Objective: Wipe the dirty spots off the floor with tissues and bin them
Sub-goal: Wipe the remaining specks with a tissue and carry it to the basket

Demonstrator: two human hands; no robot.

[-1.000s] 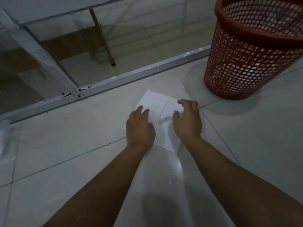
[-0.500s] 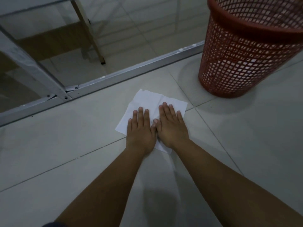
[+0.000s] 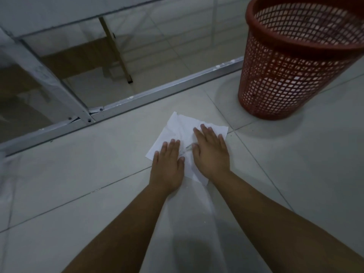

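Note:
A white tissue (image 3: pixel 178 126) lies spread on the pale tiled floor (image 3: pixel 78 174), wrinkled in the middle. My left hand (image 3: pixel 167 164) rests flat on its near left part, fingers stretched forward. My right hand (image 3: pixel 211 154) lies flat on its right part, a little further forward, fingertips near the tissue's far edge. Both palms press down on the tissue and neither hand grips it. Any dirty spot under the tissue is hidden. A red mesh bin (image 3: pixel 285 79) stands upright on the floor, to the right and beyond the tissue.
A metal frame rail (image 3: pixel 157 93) runs diagonally across the floor just beyond the tissue, with a glass panel above it. Behind the glass stands a wooden leg (image 3: pixel 118 54). A slanted metal post (image 3: pixel 49 81) meets the rail at the left.
Both hands went from curled fingers on the tissue to lying flat. Since then my right hand has slid forward and the tissue has wrinkled between the hands.

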